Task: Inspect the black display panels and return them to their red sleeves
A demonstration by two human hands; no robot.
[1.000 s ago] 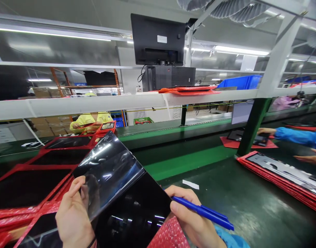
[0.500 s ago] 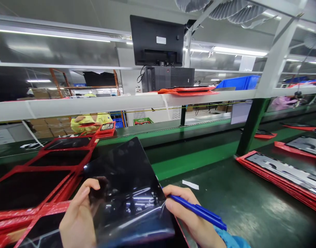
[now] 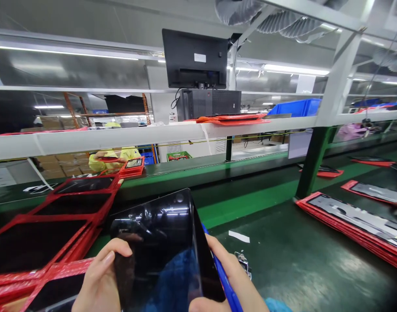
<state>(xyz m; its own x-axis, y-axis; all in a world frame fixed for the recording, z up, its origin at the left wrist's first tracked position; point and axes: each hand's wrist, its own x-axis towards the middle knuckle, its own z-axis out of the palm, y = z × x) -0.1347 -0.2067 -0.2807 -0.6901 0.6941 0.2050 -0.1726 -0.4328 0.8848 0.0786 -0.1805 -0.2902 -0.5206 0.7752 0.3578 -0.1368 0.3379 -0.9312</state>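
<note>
I hold a glossy black tablet-like panel (image 3: 166,251) upright in front of me with both hands. My left hand (image 3: 99,281) grips its left edge, thumb curled over the front. My right hand (image 3: 229,281) clasps the right edge and also pins a blue pen (image 3: 226,284) against it. The panel's face reflects the ceiling lights and a blue sleeve. Below the left hand lie red trays (image 3: 39,242) holding more dark panels.
A green conveyor bench (image 3: 308,260) runs ahead, with a white scrap (image 3: 239,236) and a small metal clip (image 3: 243,260) on it. Red trays with grey parts (image 3: 354,219) lie right. A green post (image 3: 310,162), monitor (image 3: 195,58) and blue bin (image 3: 298,104) stand above. A person in yellow (image 3: 114,157) works opposite.
The panel has swung from tilted and flat to upright and facing me. My right hand slid along its right edge with the pen. The blue-sleeved arms at the right have left the view.
</note>
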